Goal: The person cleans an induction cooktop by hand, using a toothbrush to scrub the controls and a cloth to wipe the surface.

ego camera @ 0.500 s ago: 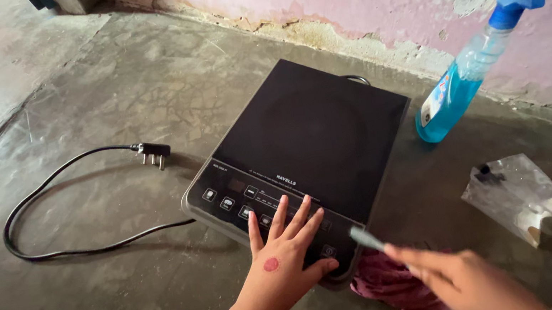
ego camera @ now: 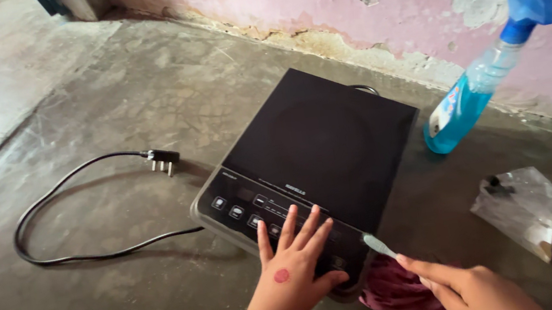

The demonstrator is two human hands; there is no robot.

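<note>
Induction cooktop (ego camera: 317,142) lies on the floor (ego camera: 104,107); left hand (ego camera: 291,269) rests flat, fingers spread, on its panel. Right hand (ego camera: 471,287), partly cut off, grips what looks like a toothbrush (ego camera: 378,244). Spray bottle (ego camera: 478,83) holds blue liquid.

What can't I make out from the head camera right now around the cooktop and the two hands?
- Right hand: partly cut off by the bottom edge; the handle of the small brush is hidden in its grip.
- Maroon cloth: mostly covered by the right hand.
- Cooktop buttons: some lie under the left hand.
- Clear plastic bag: its dark contents are too small to identify.
</note>
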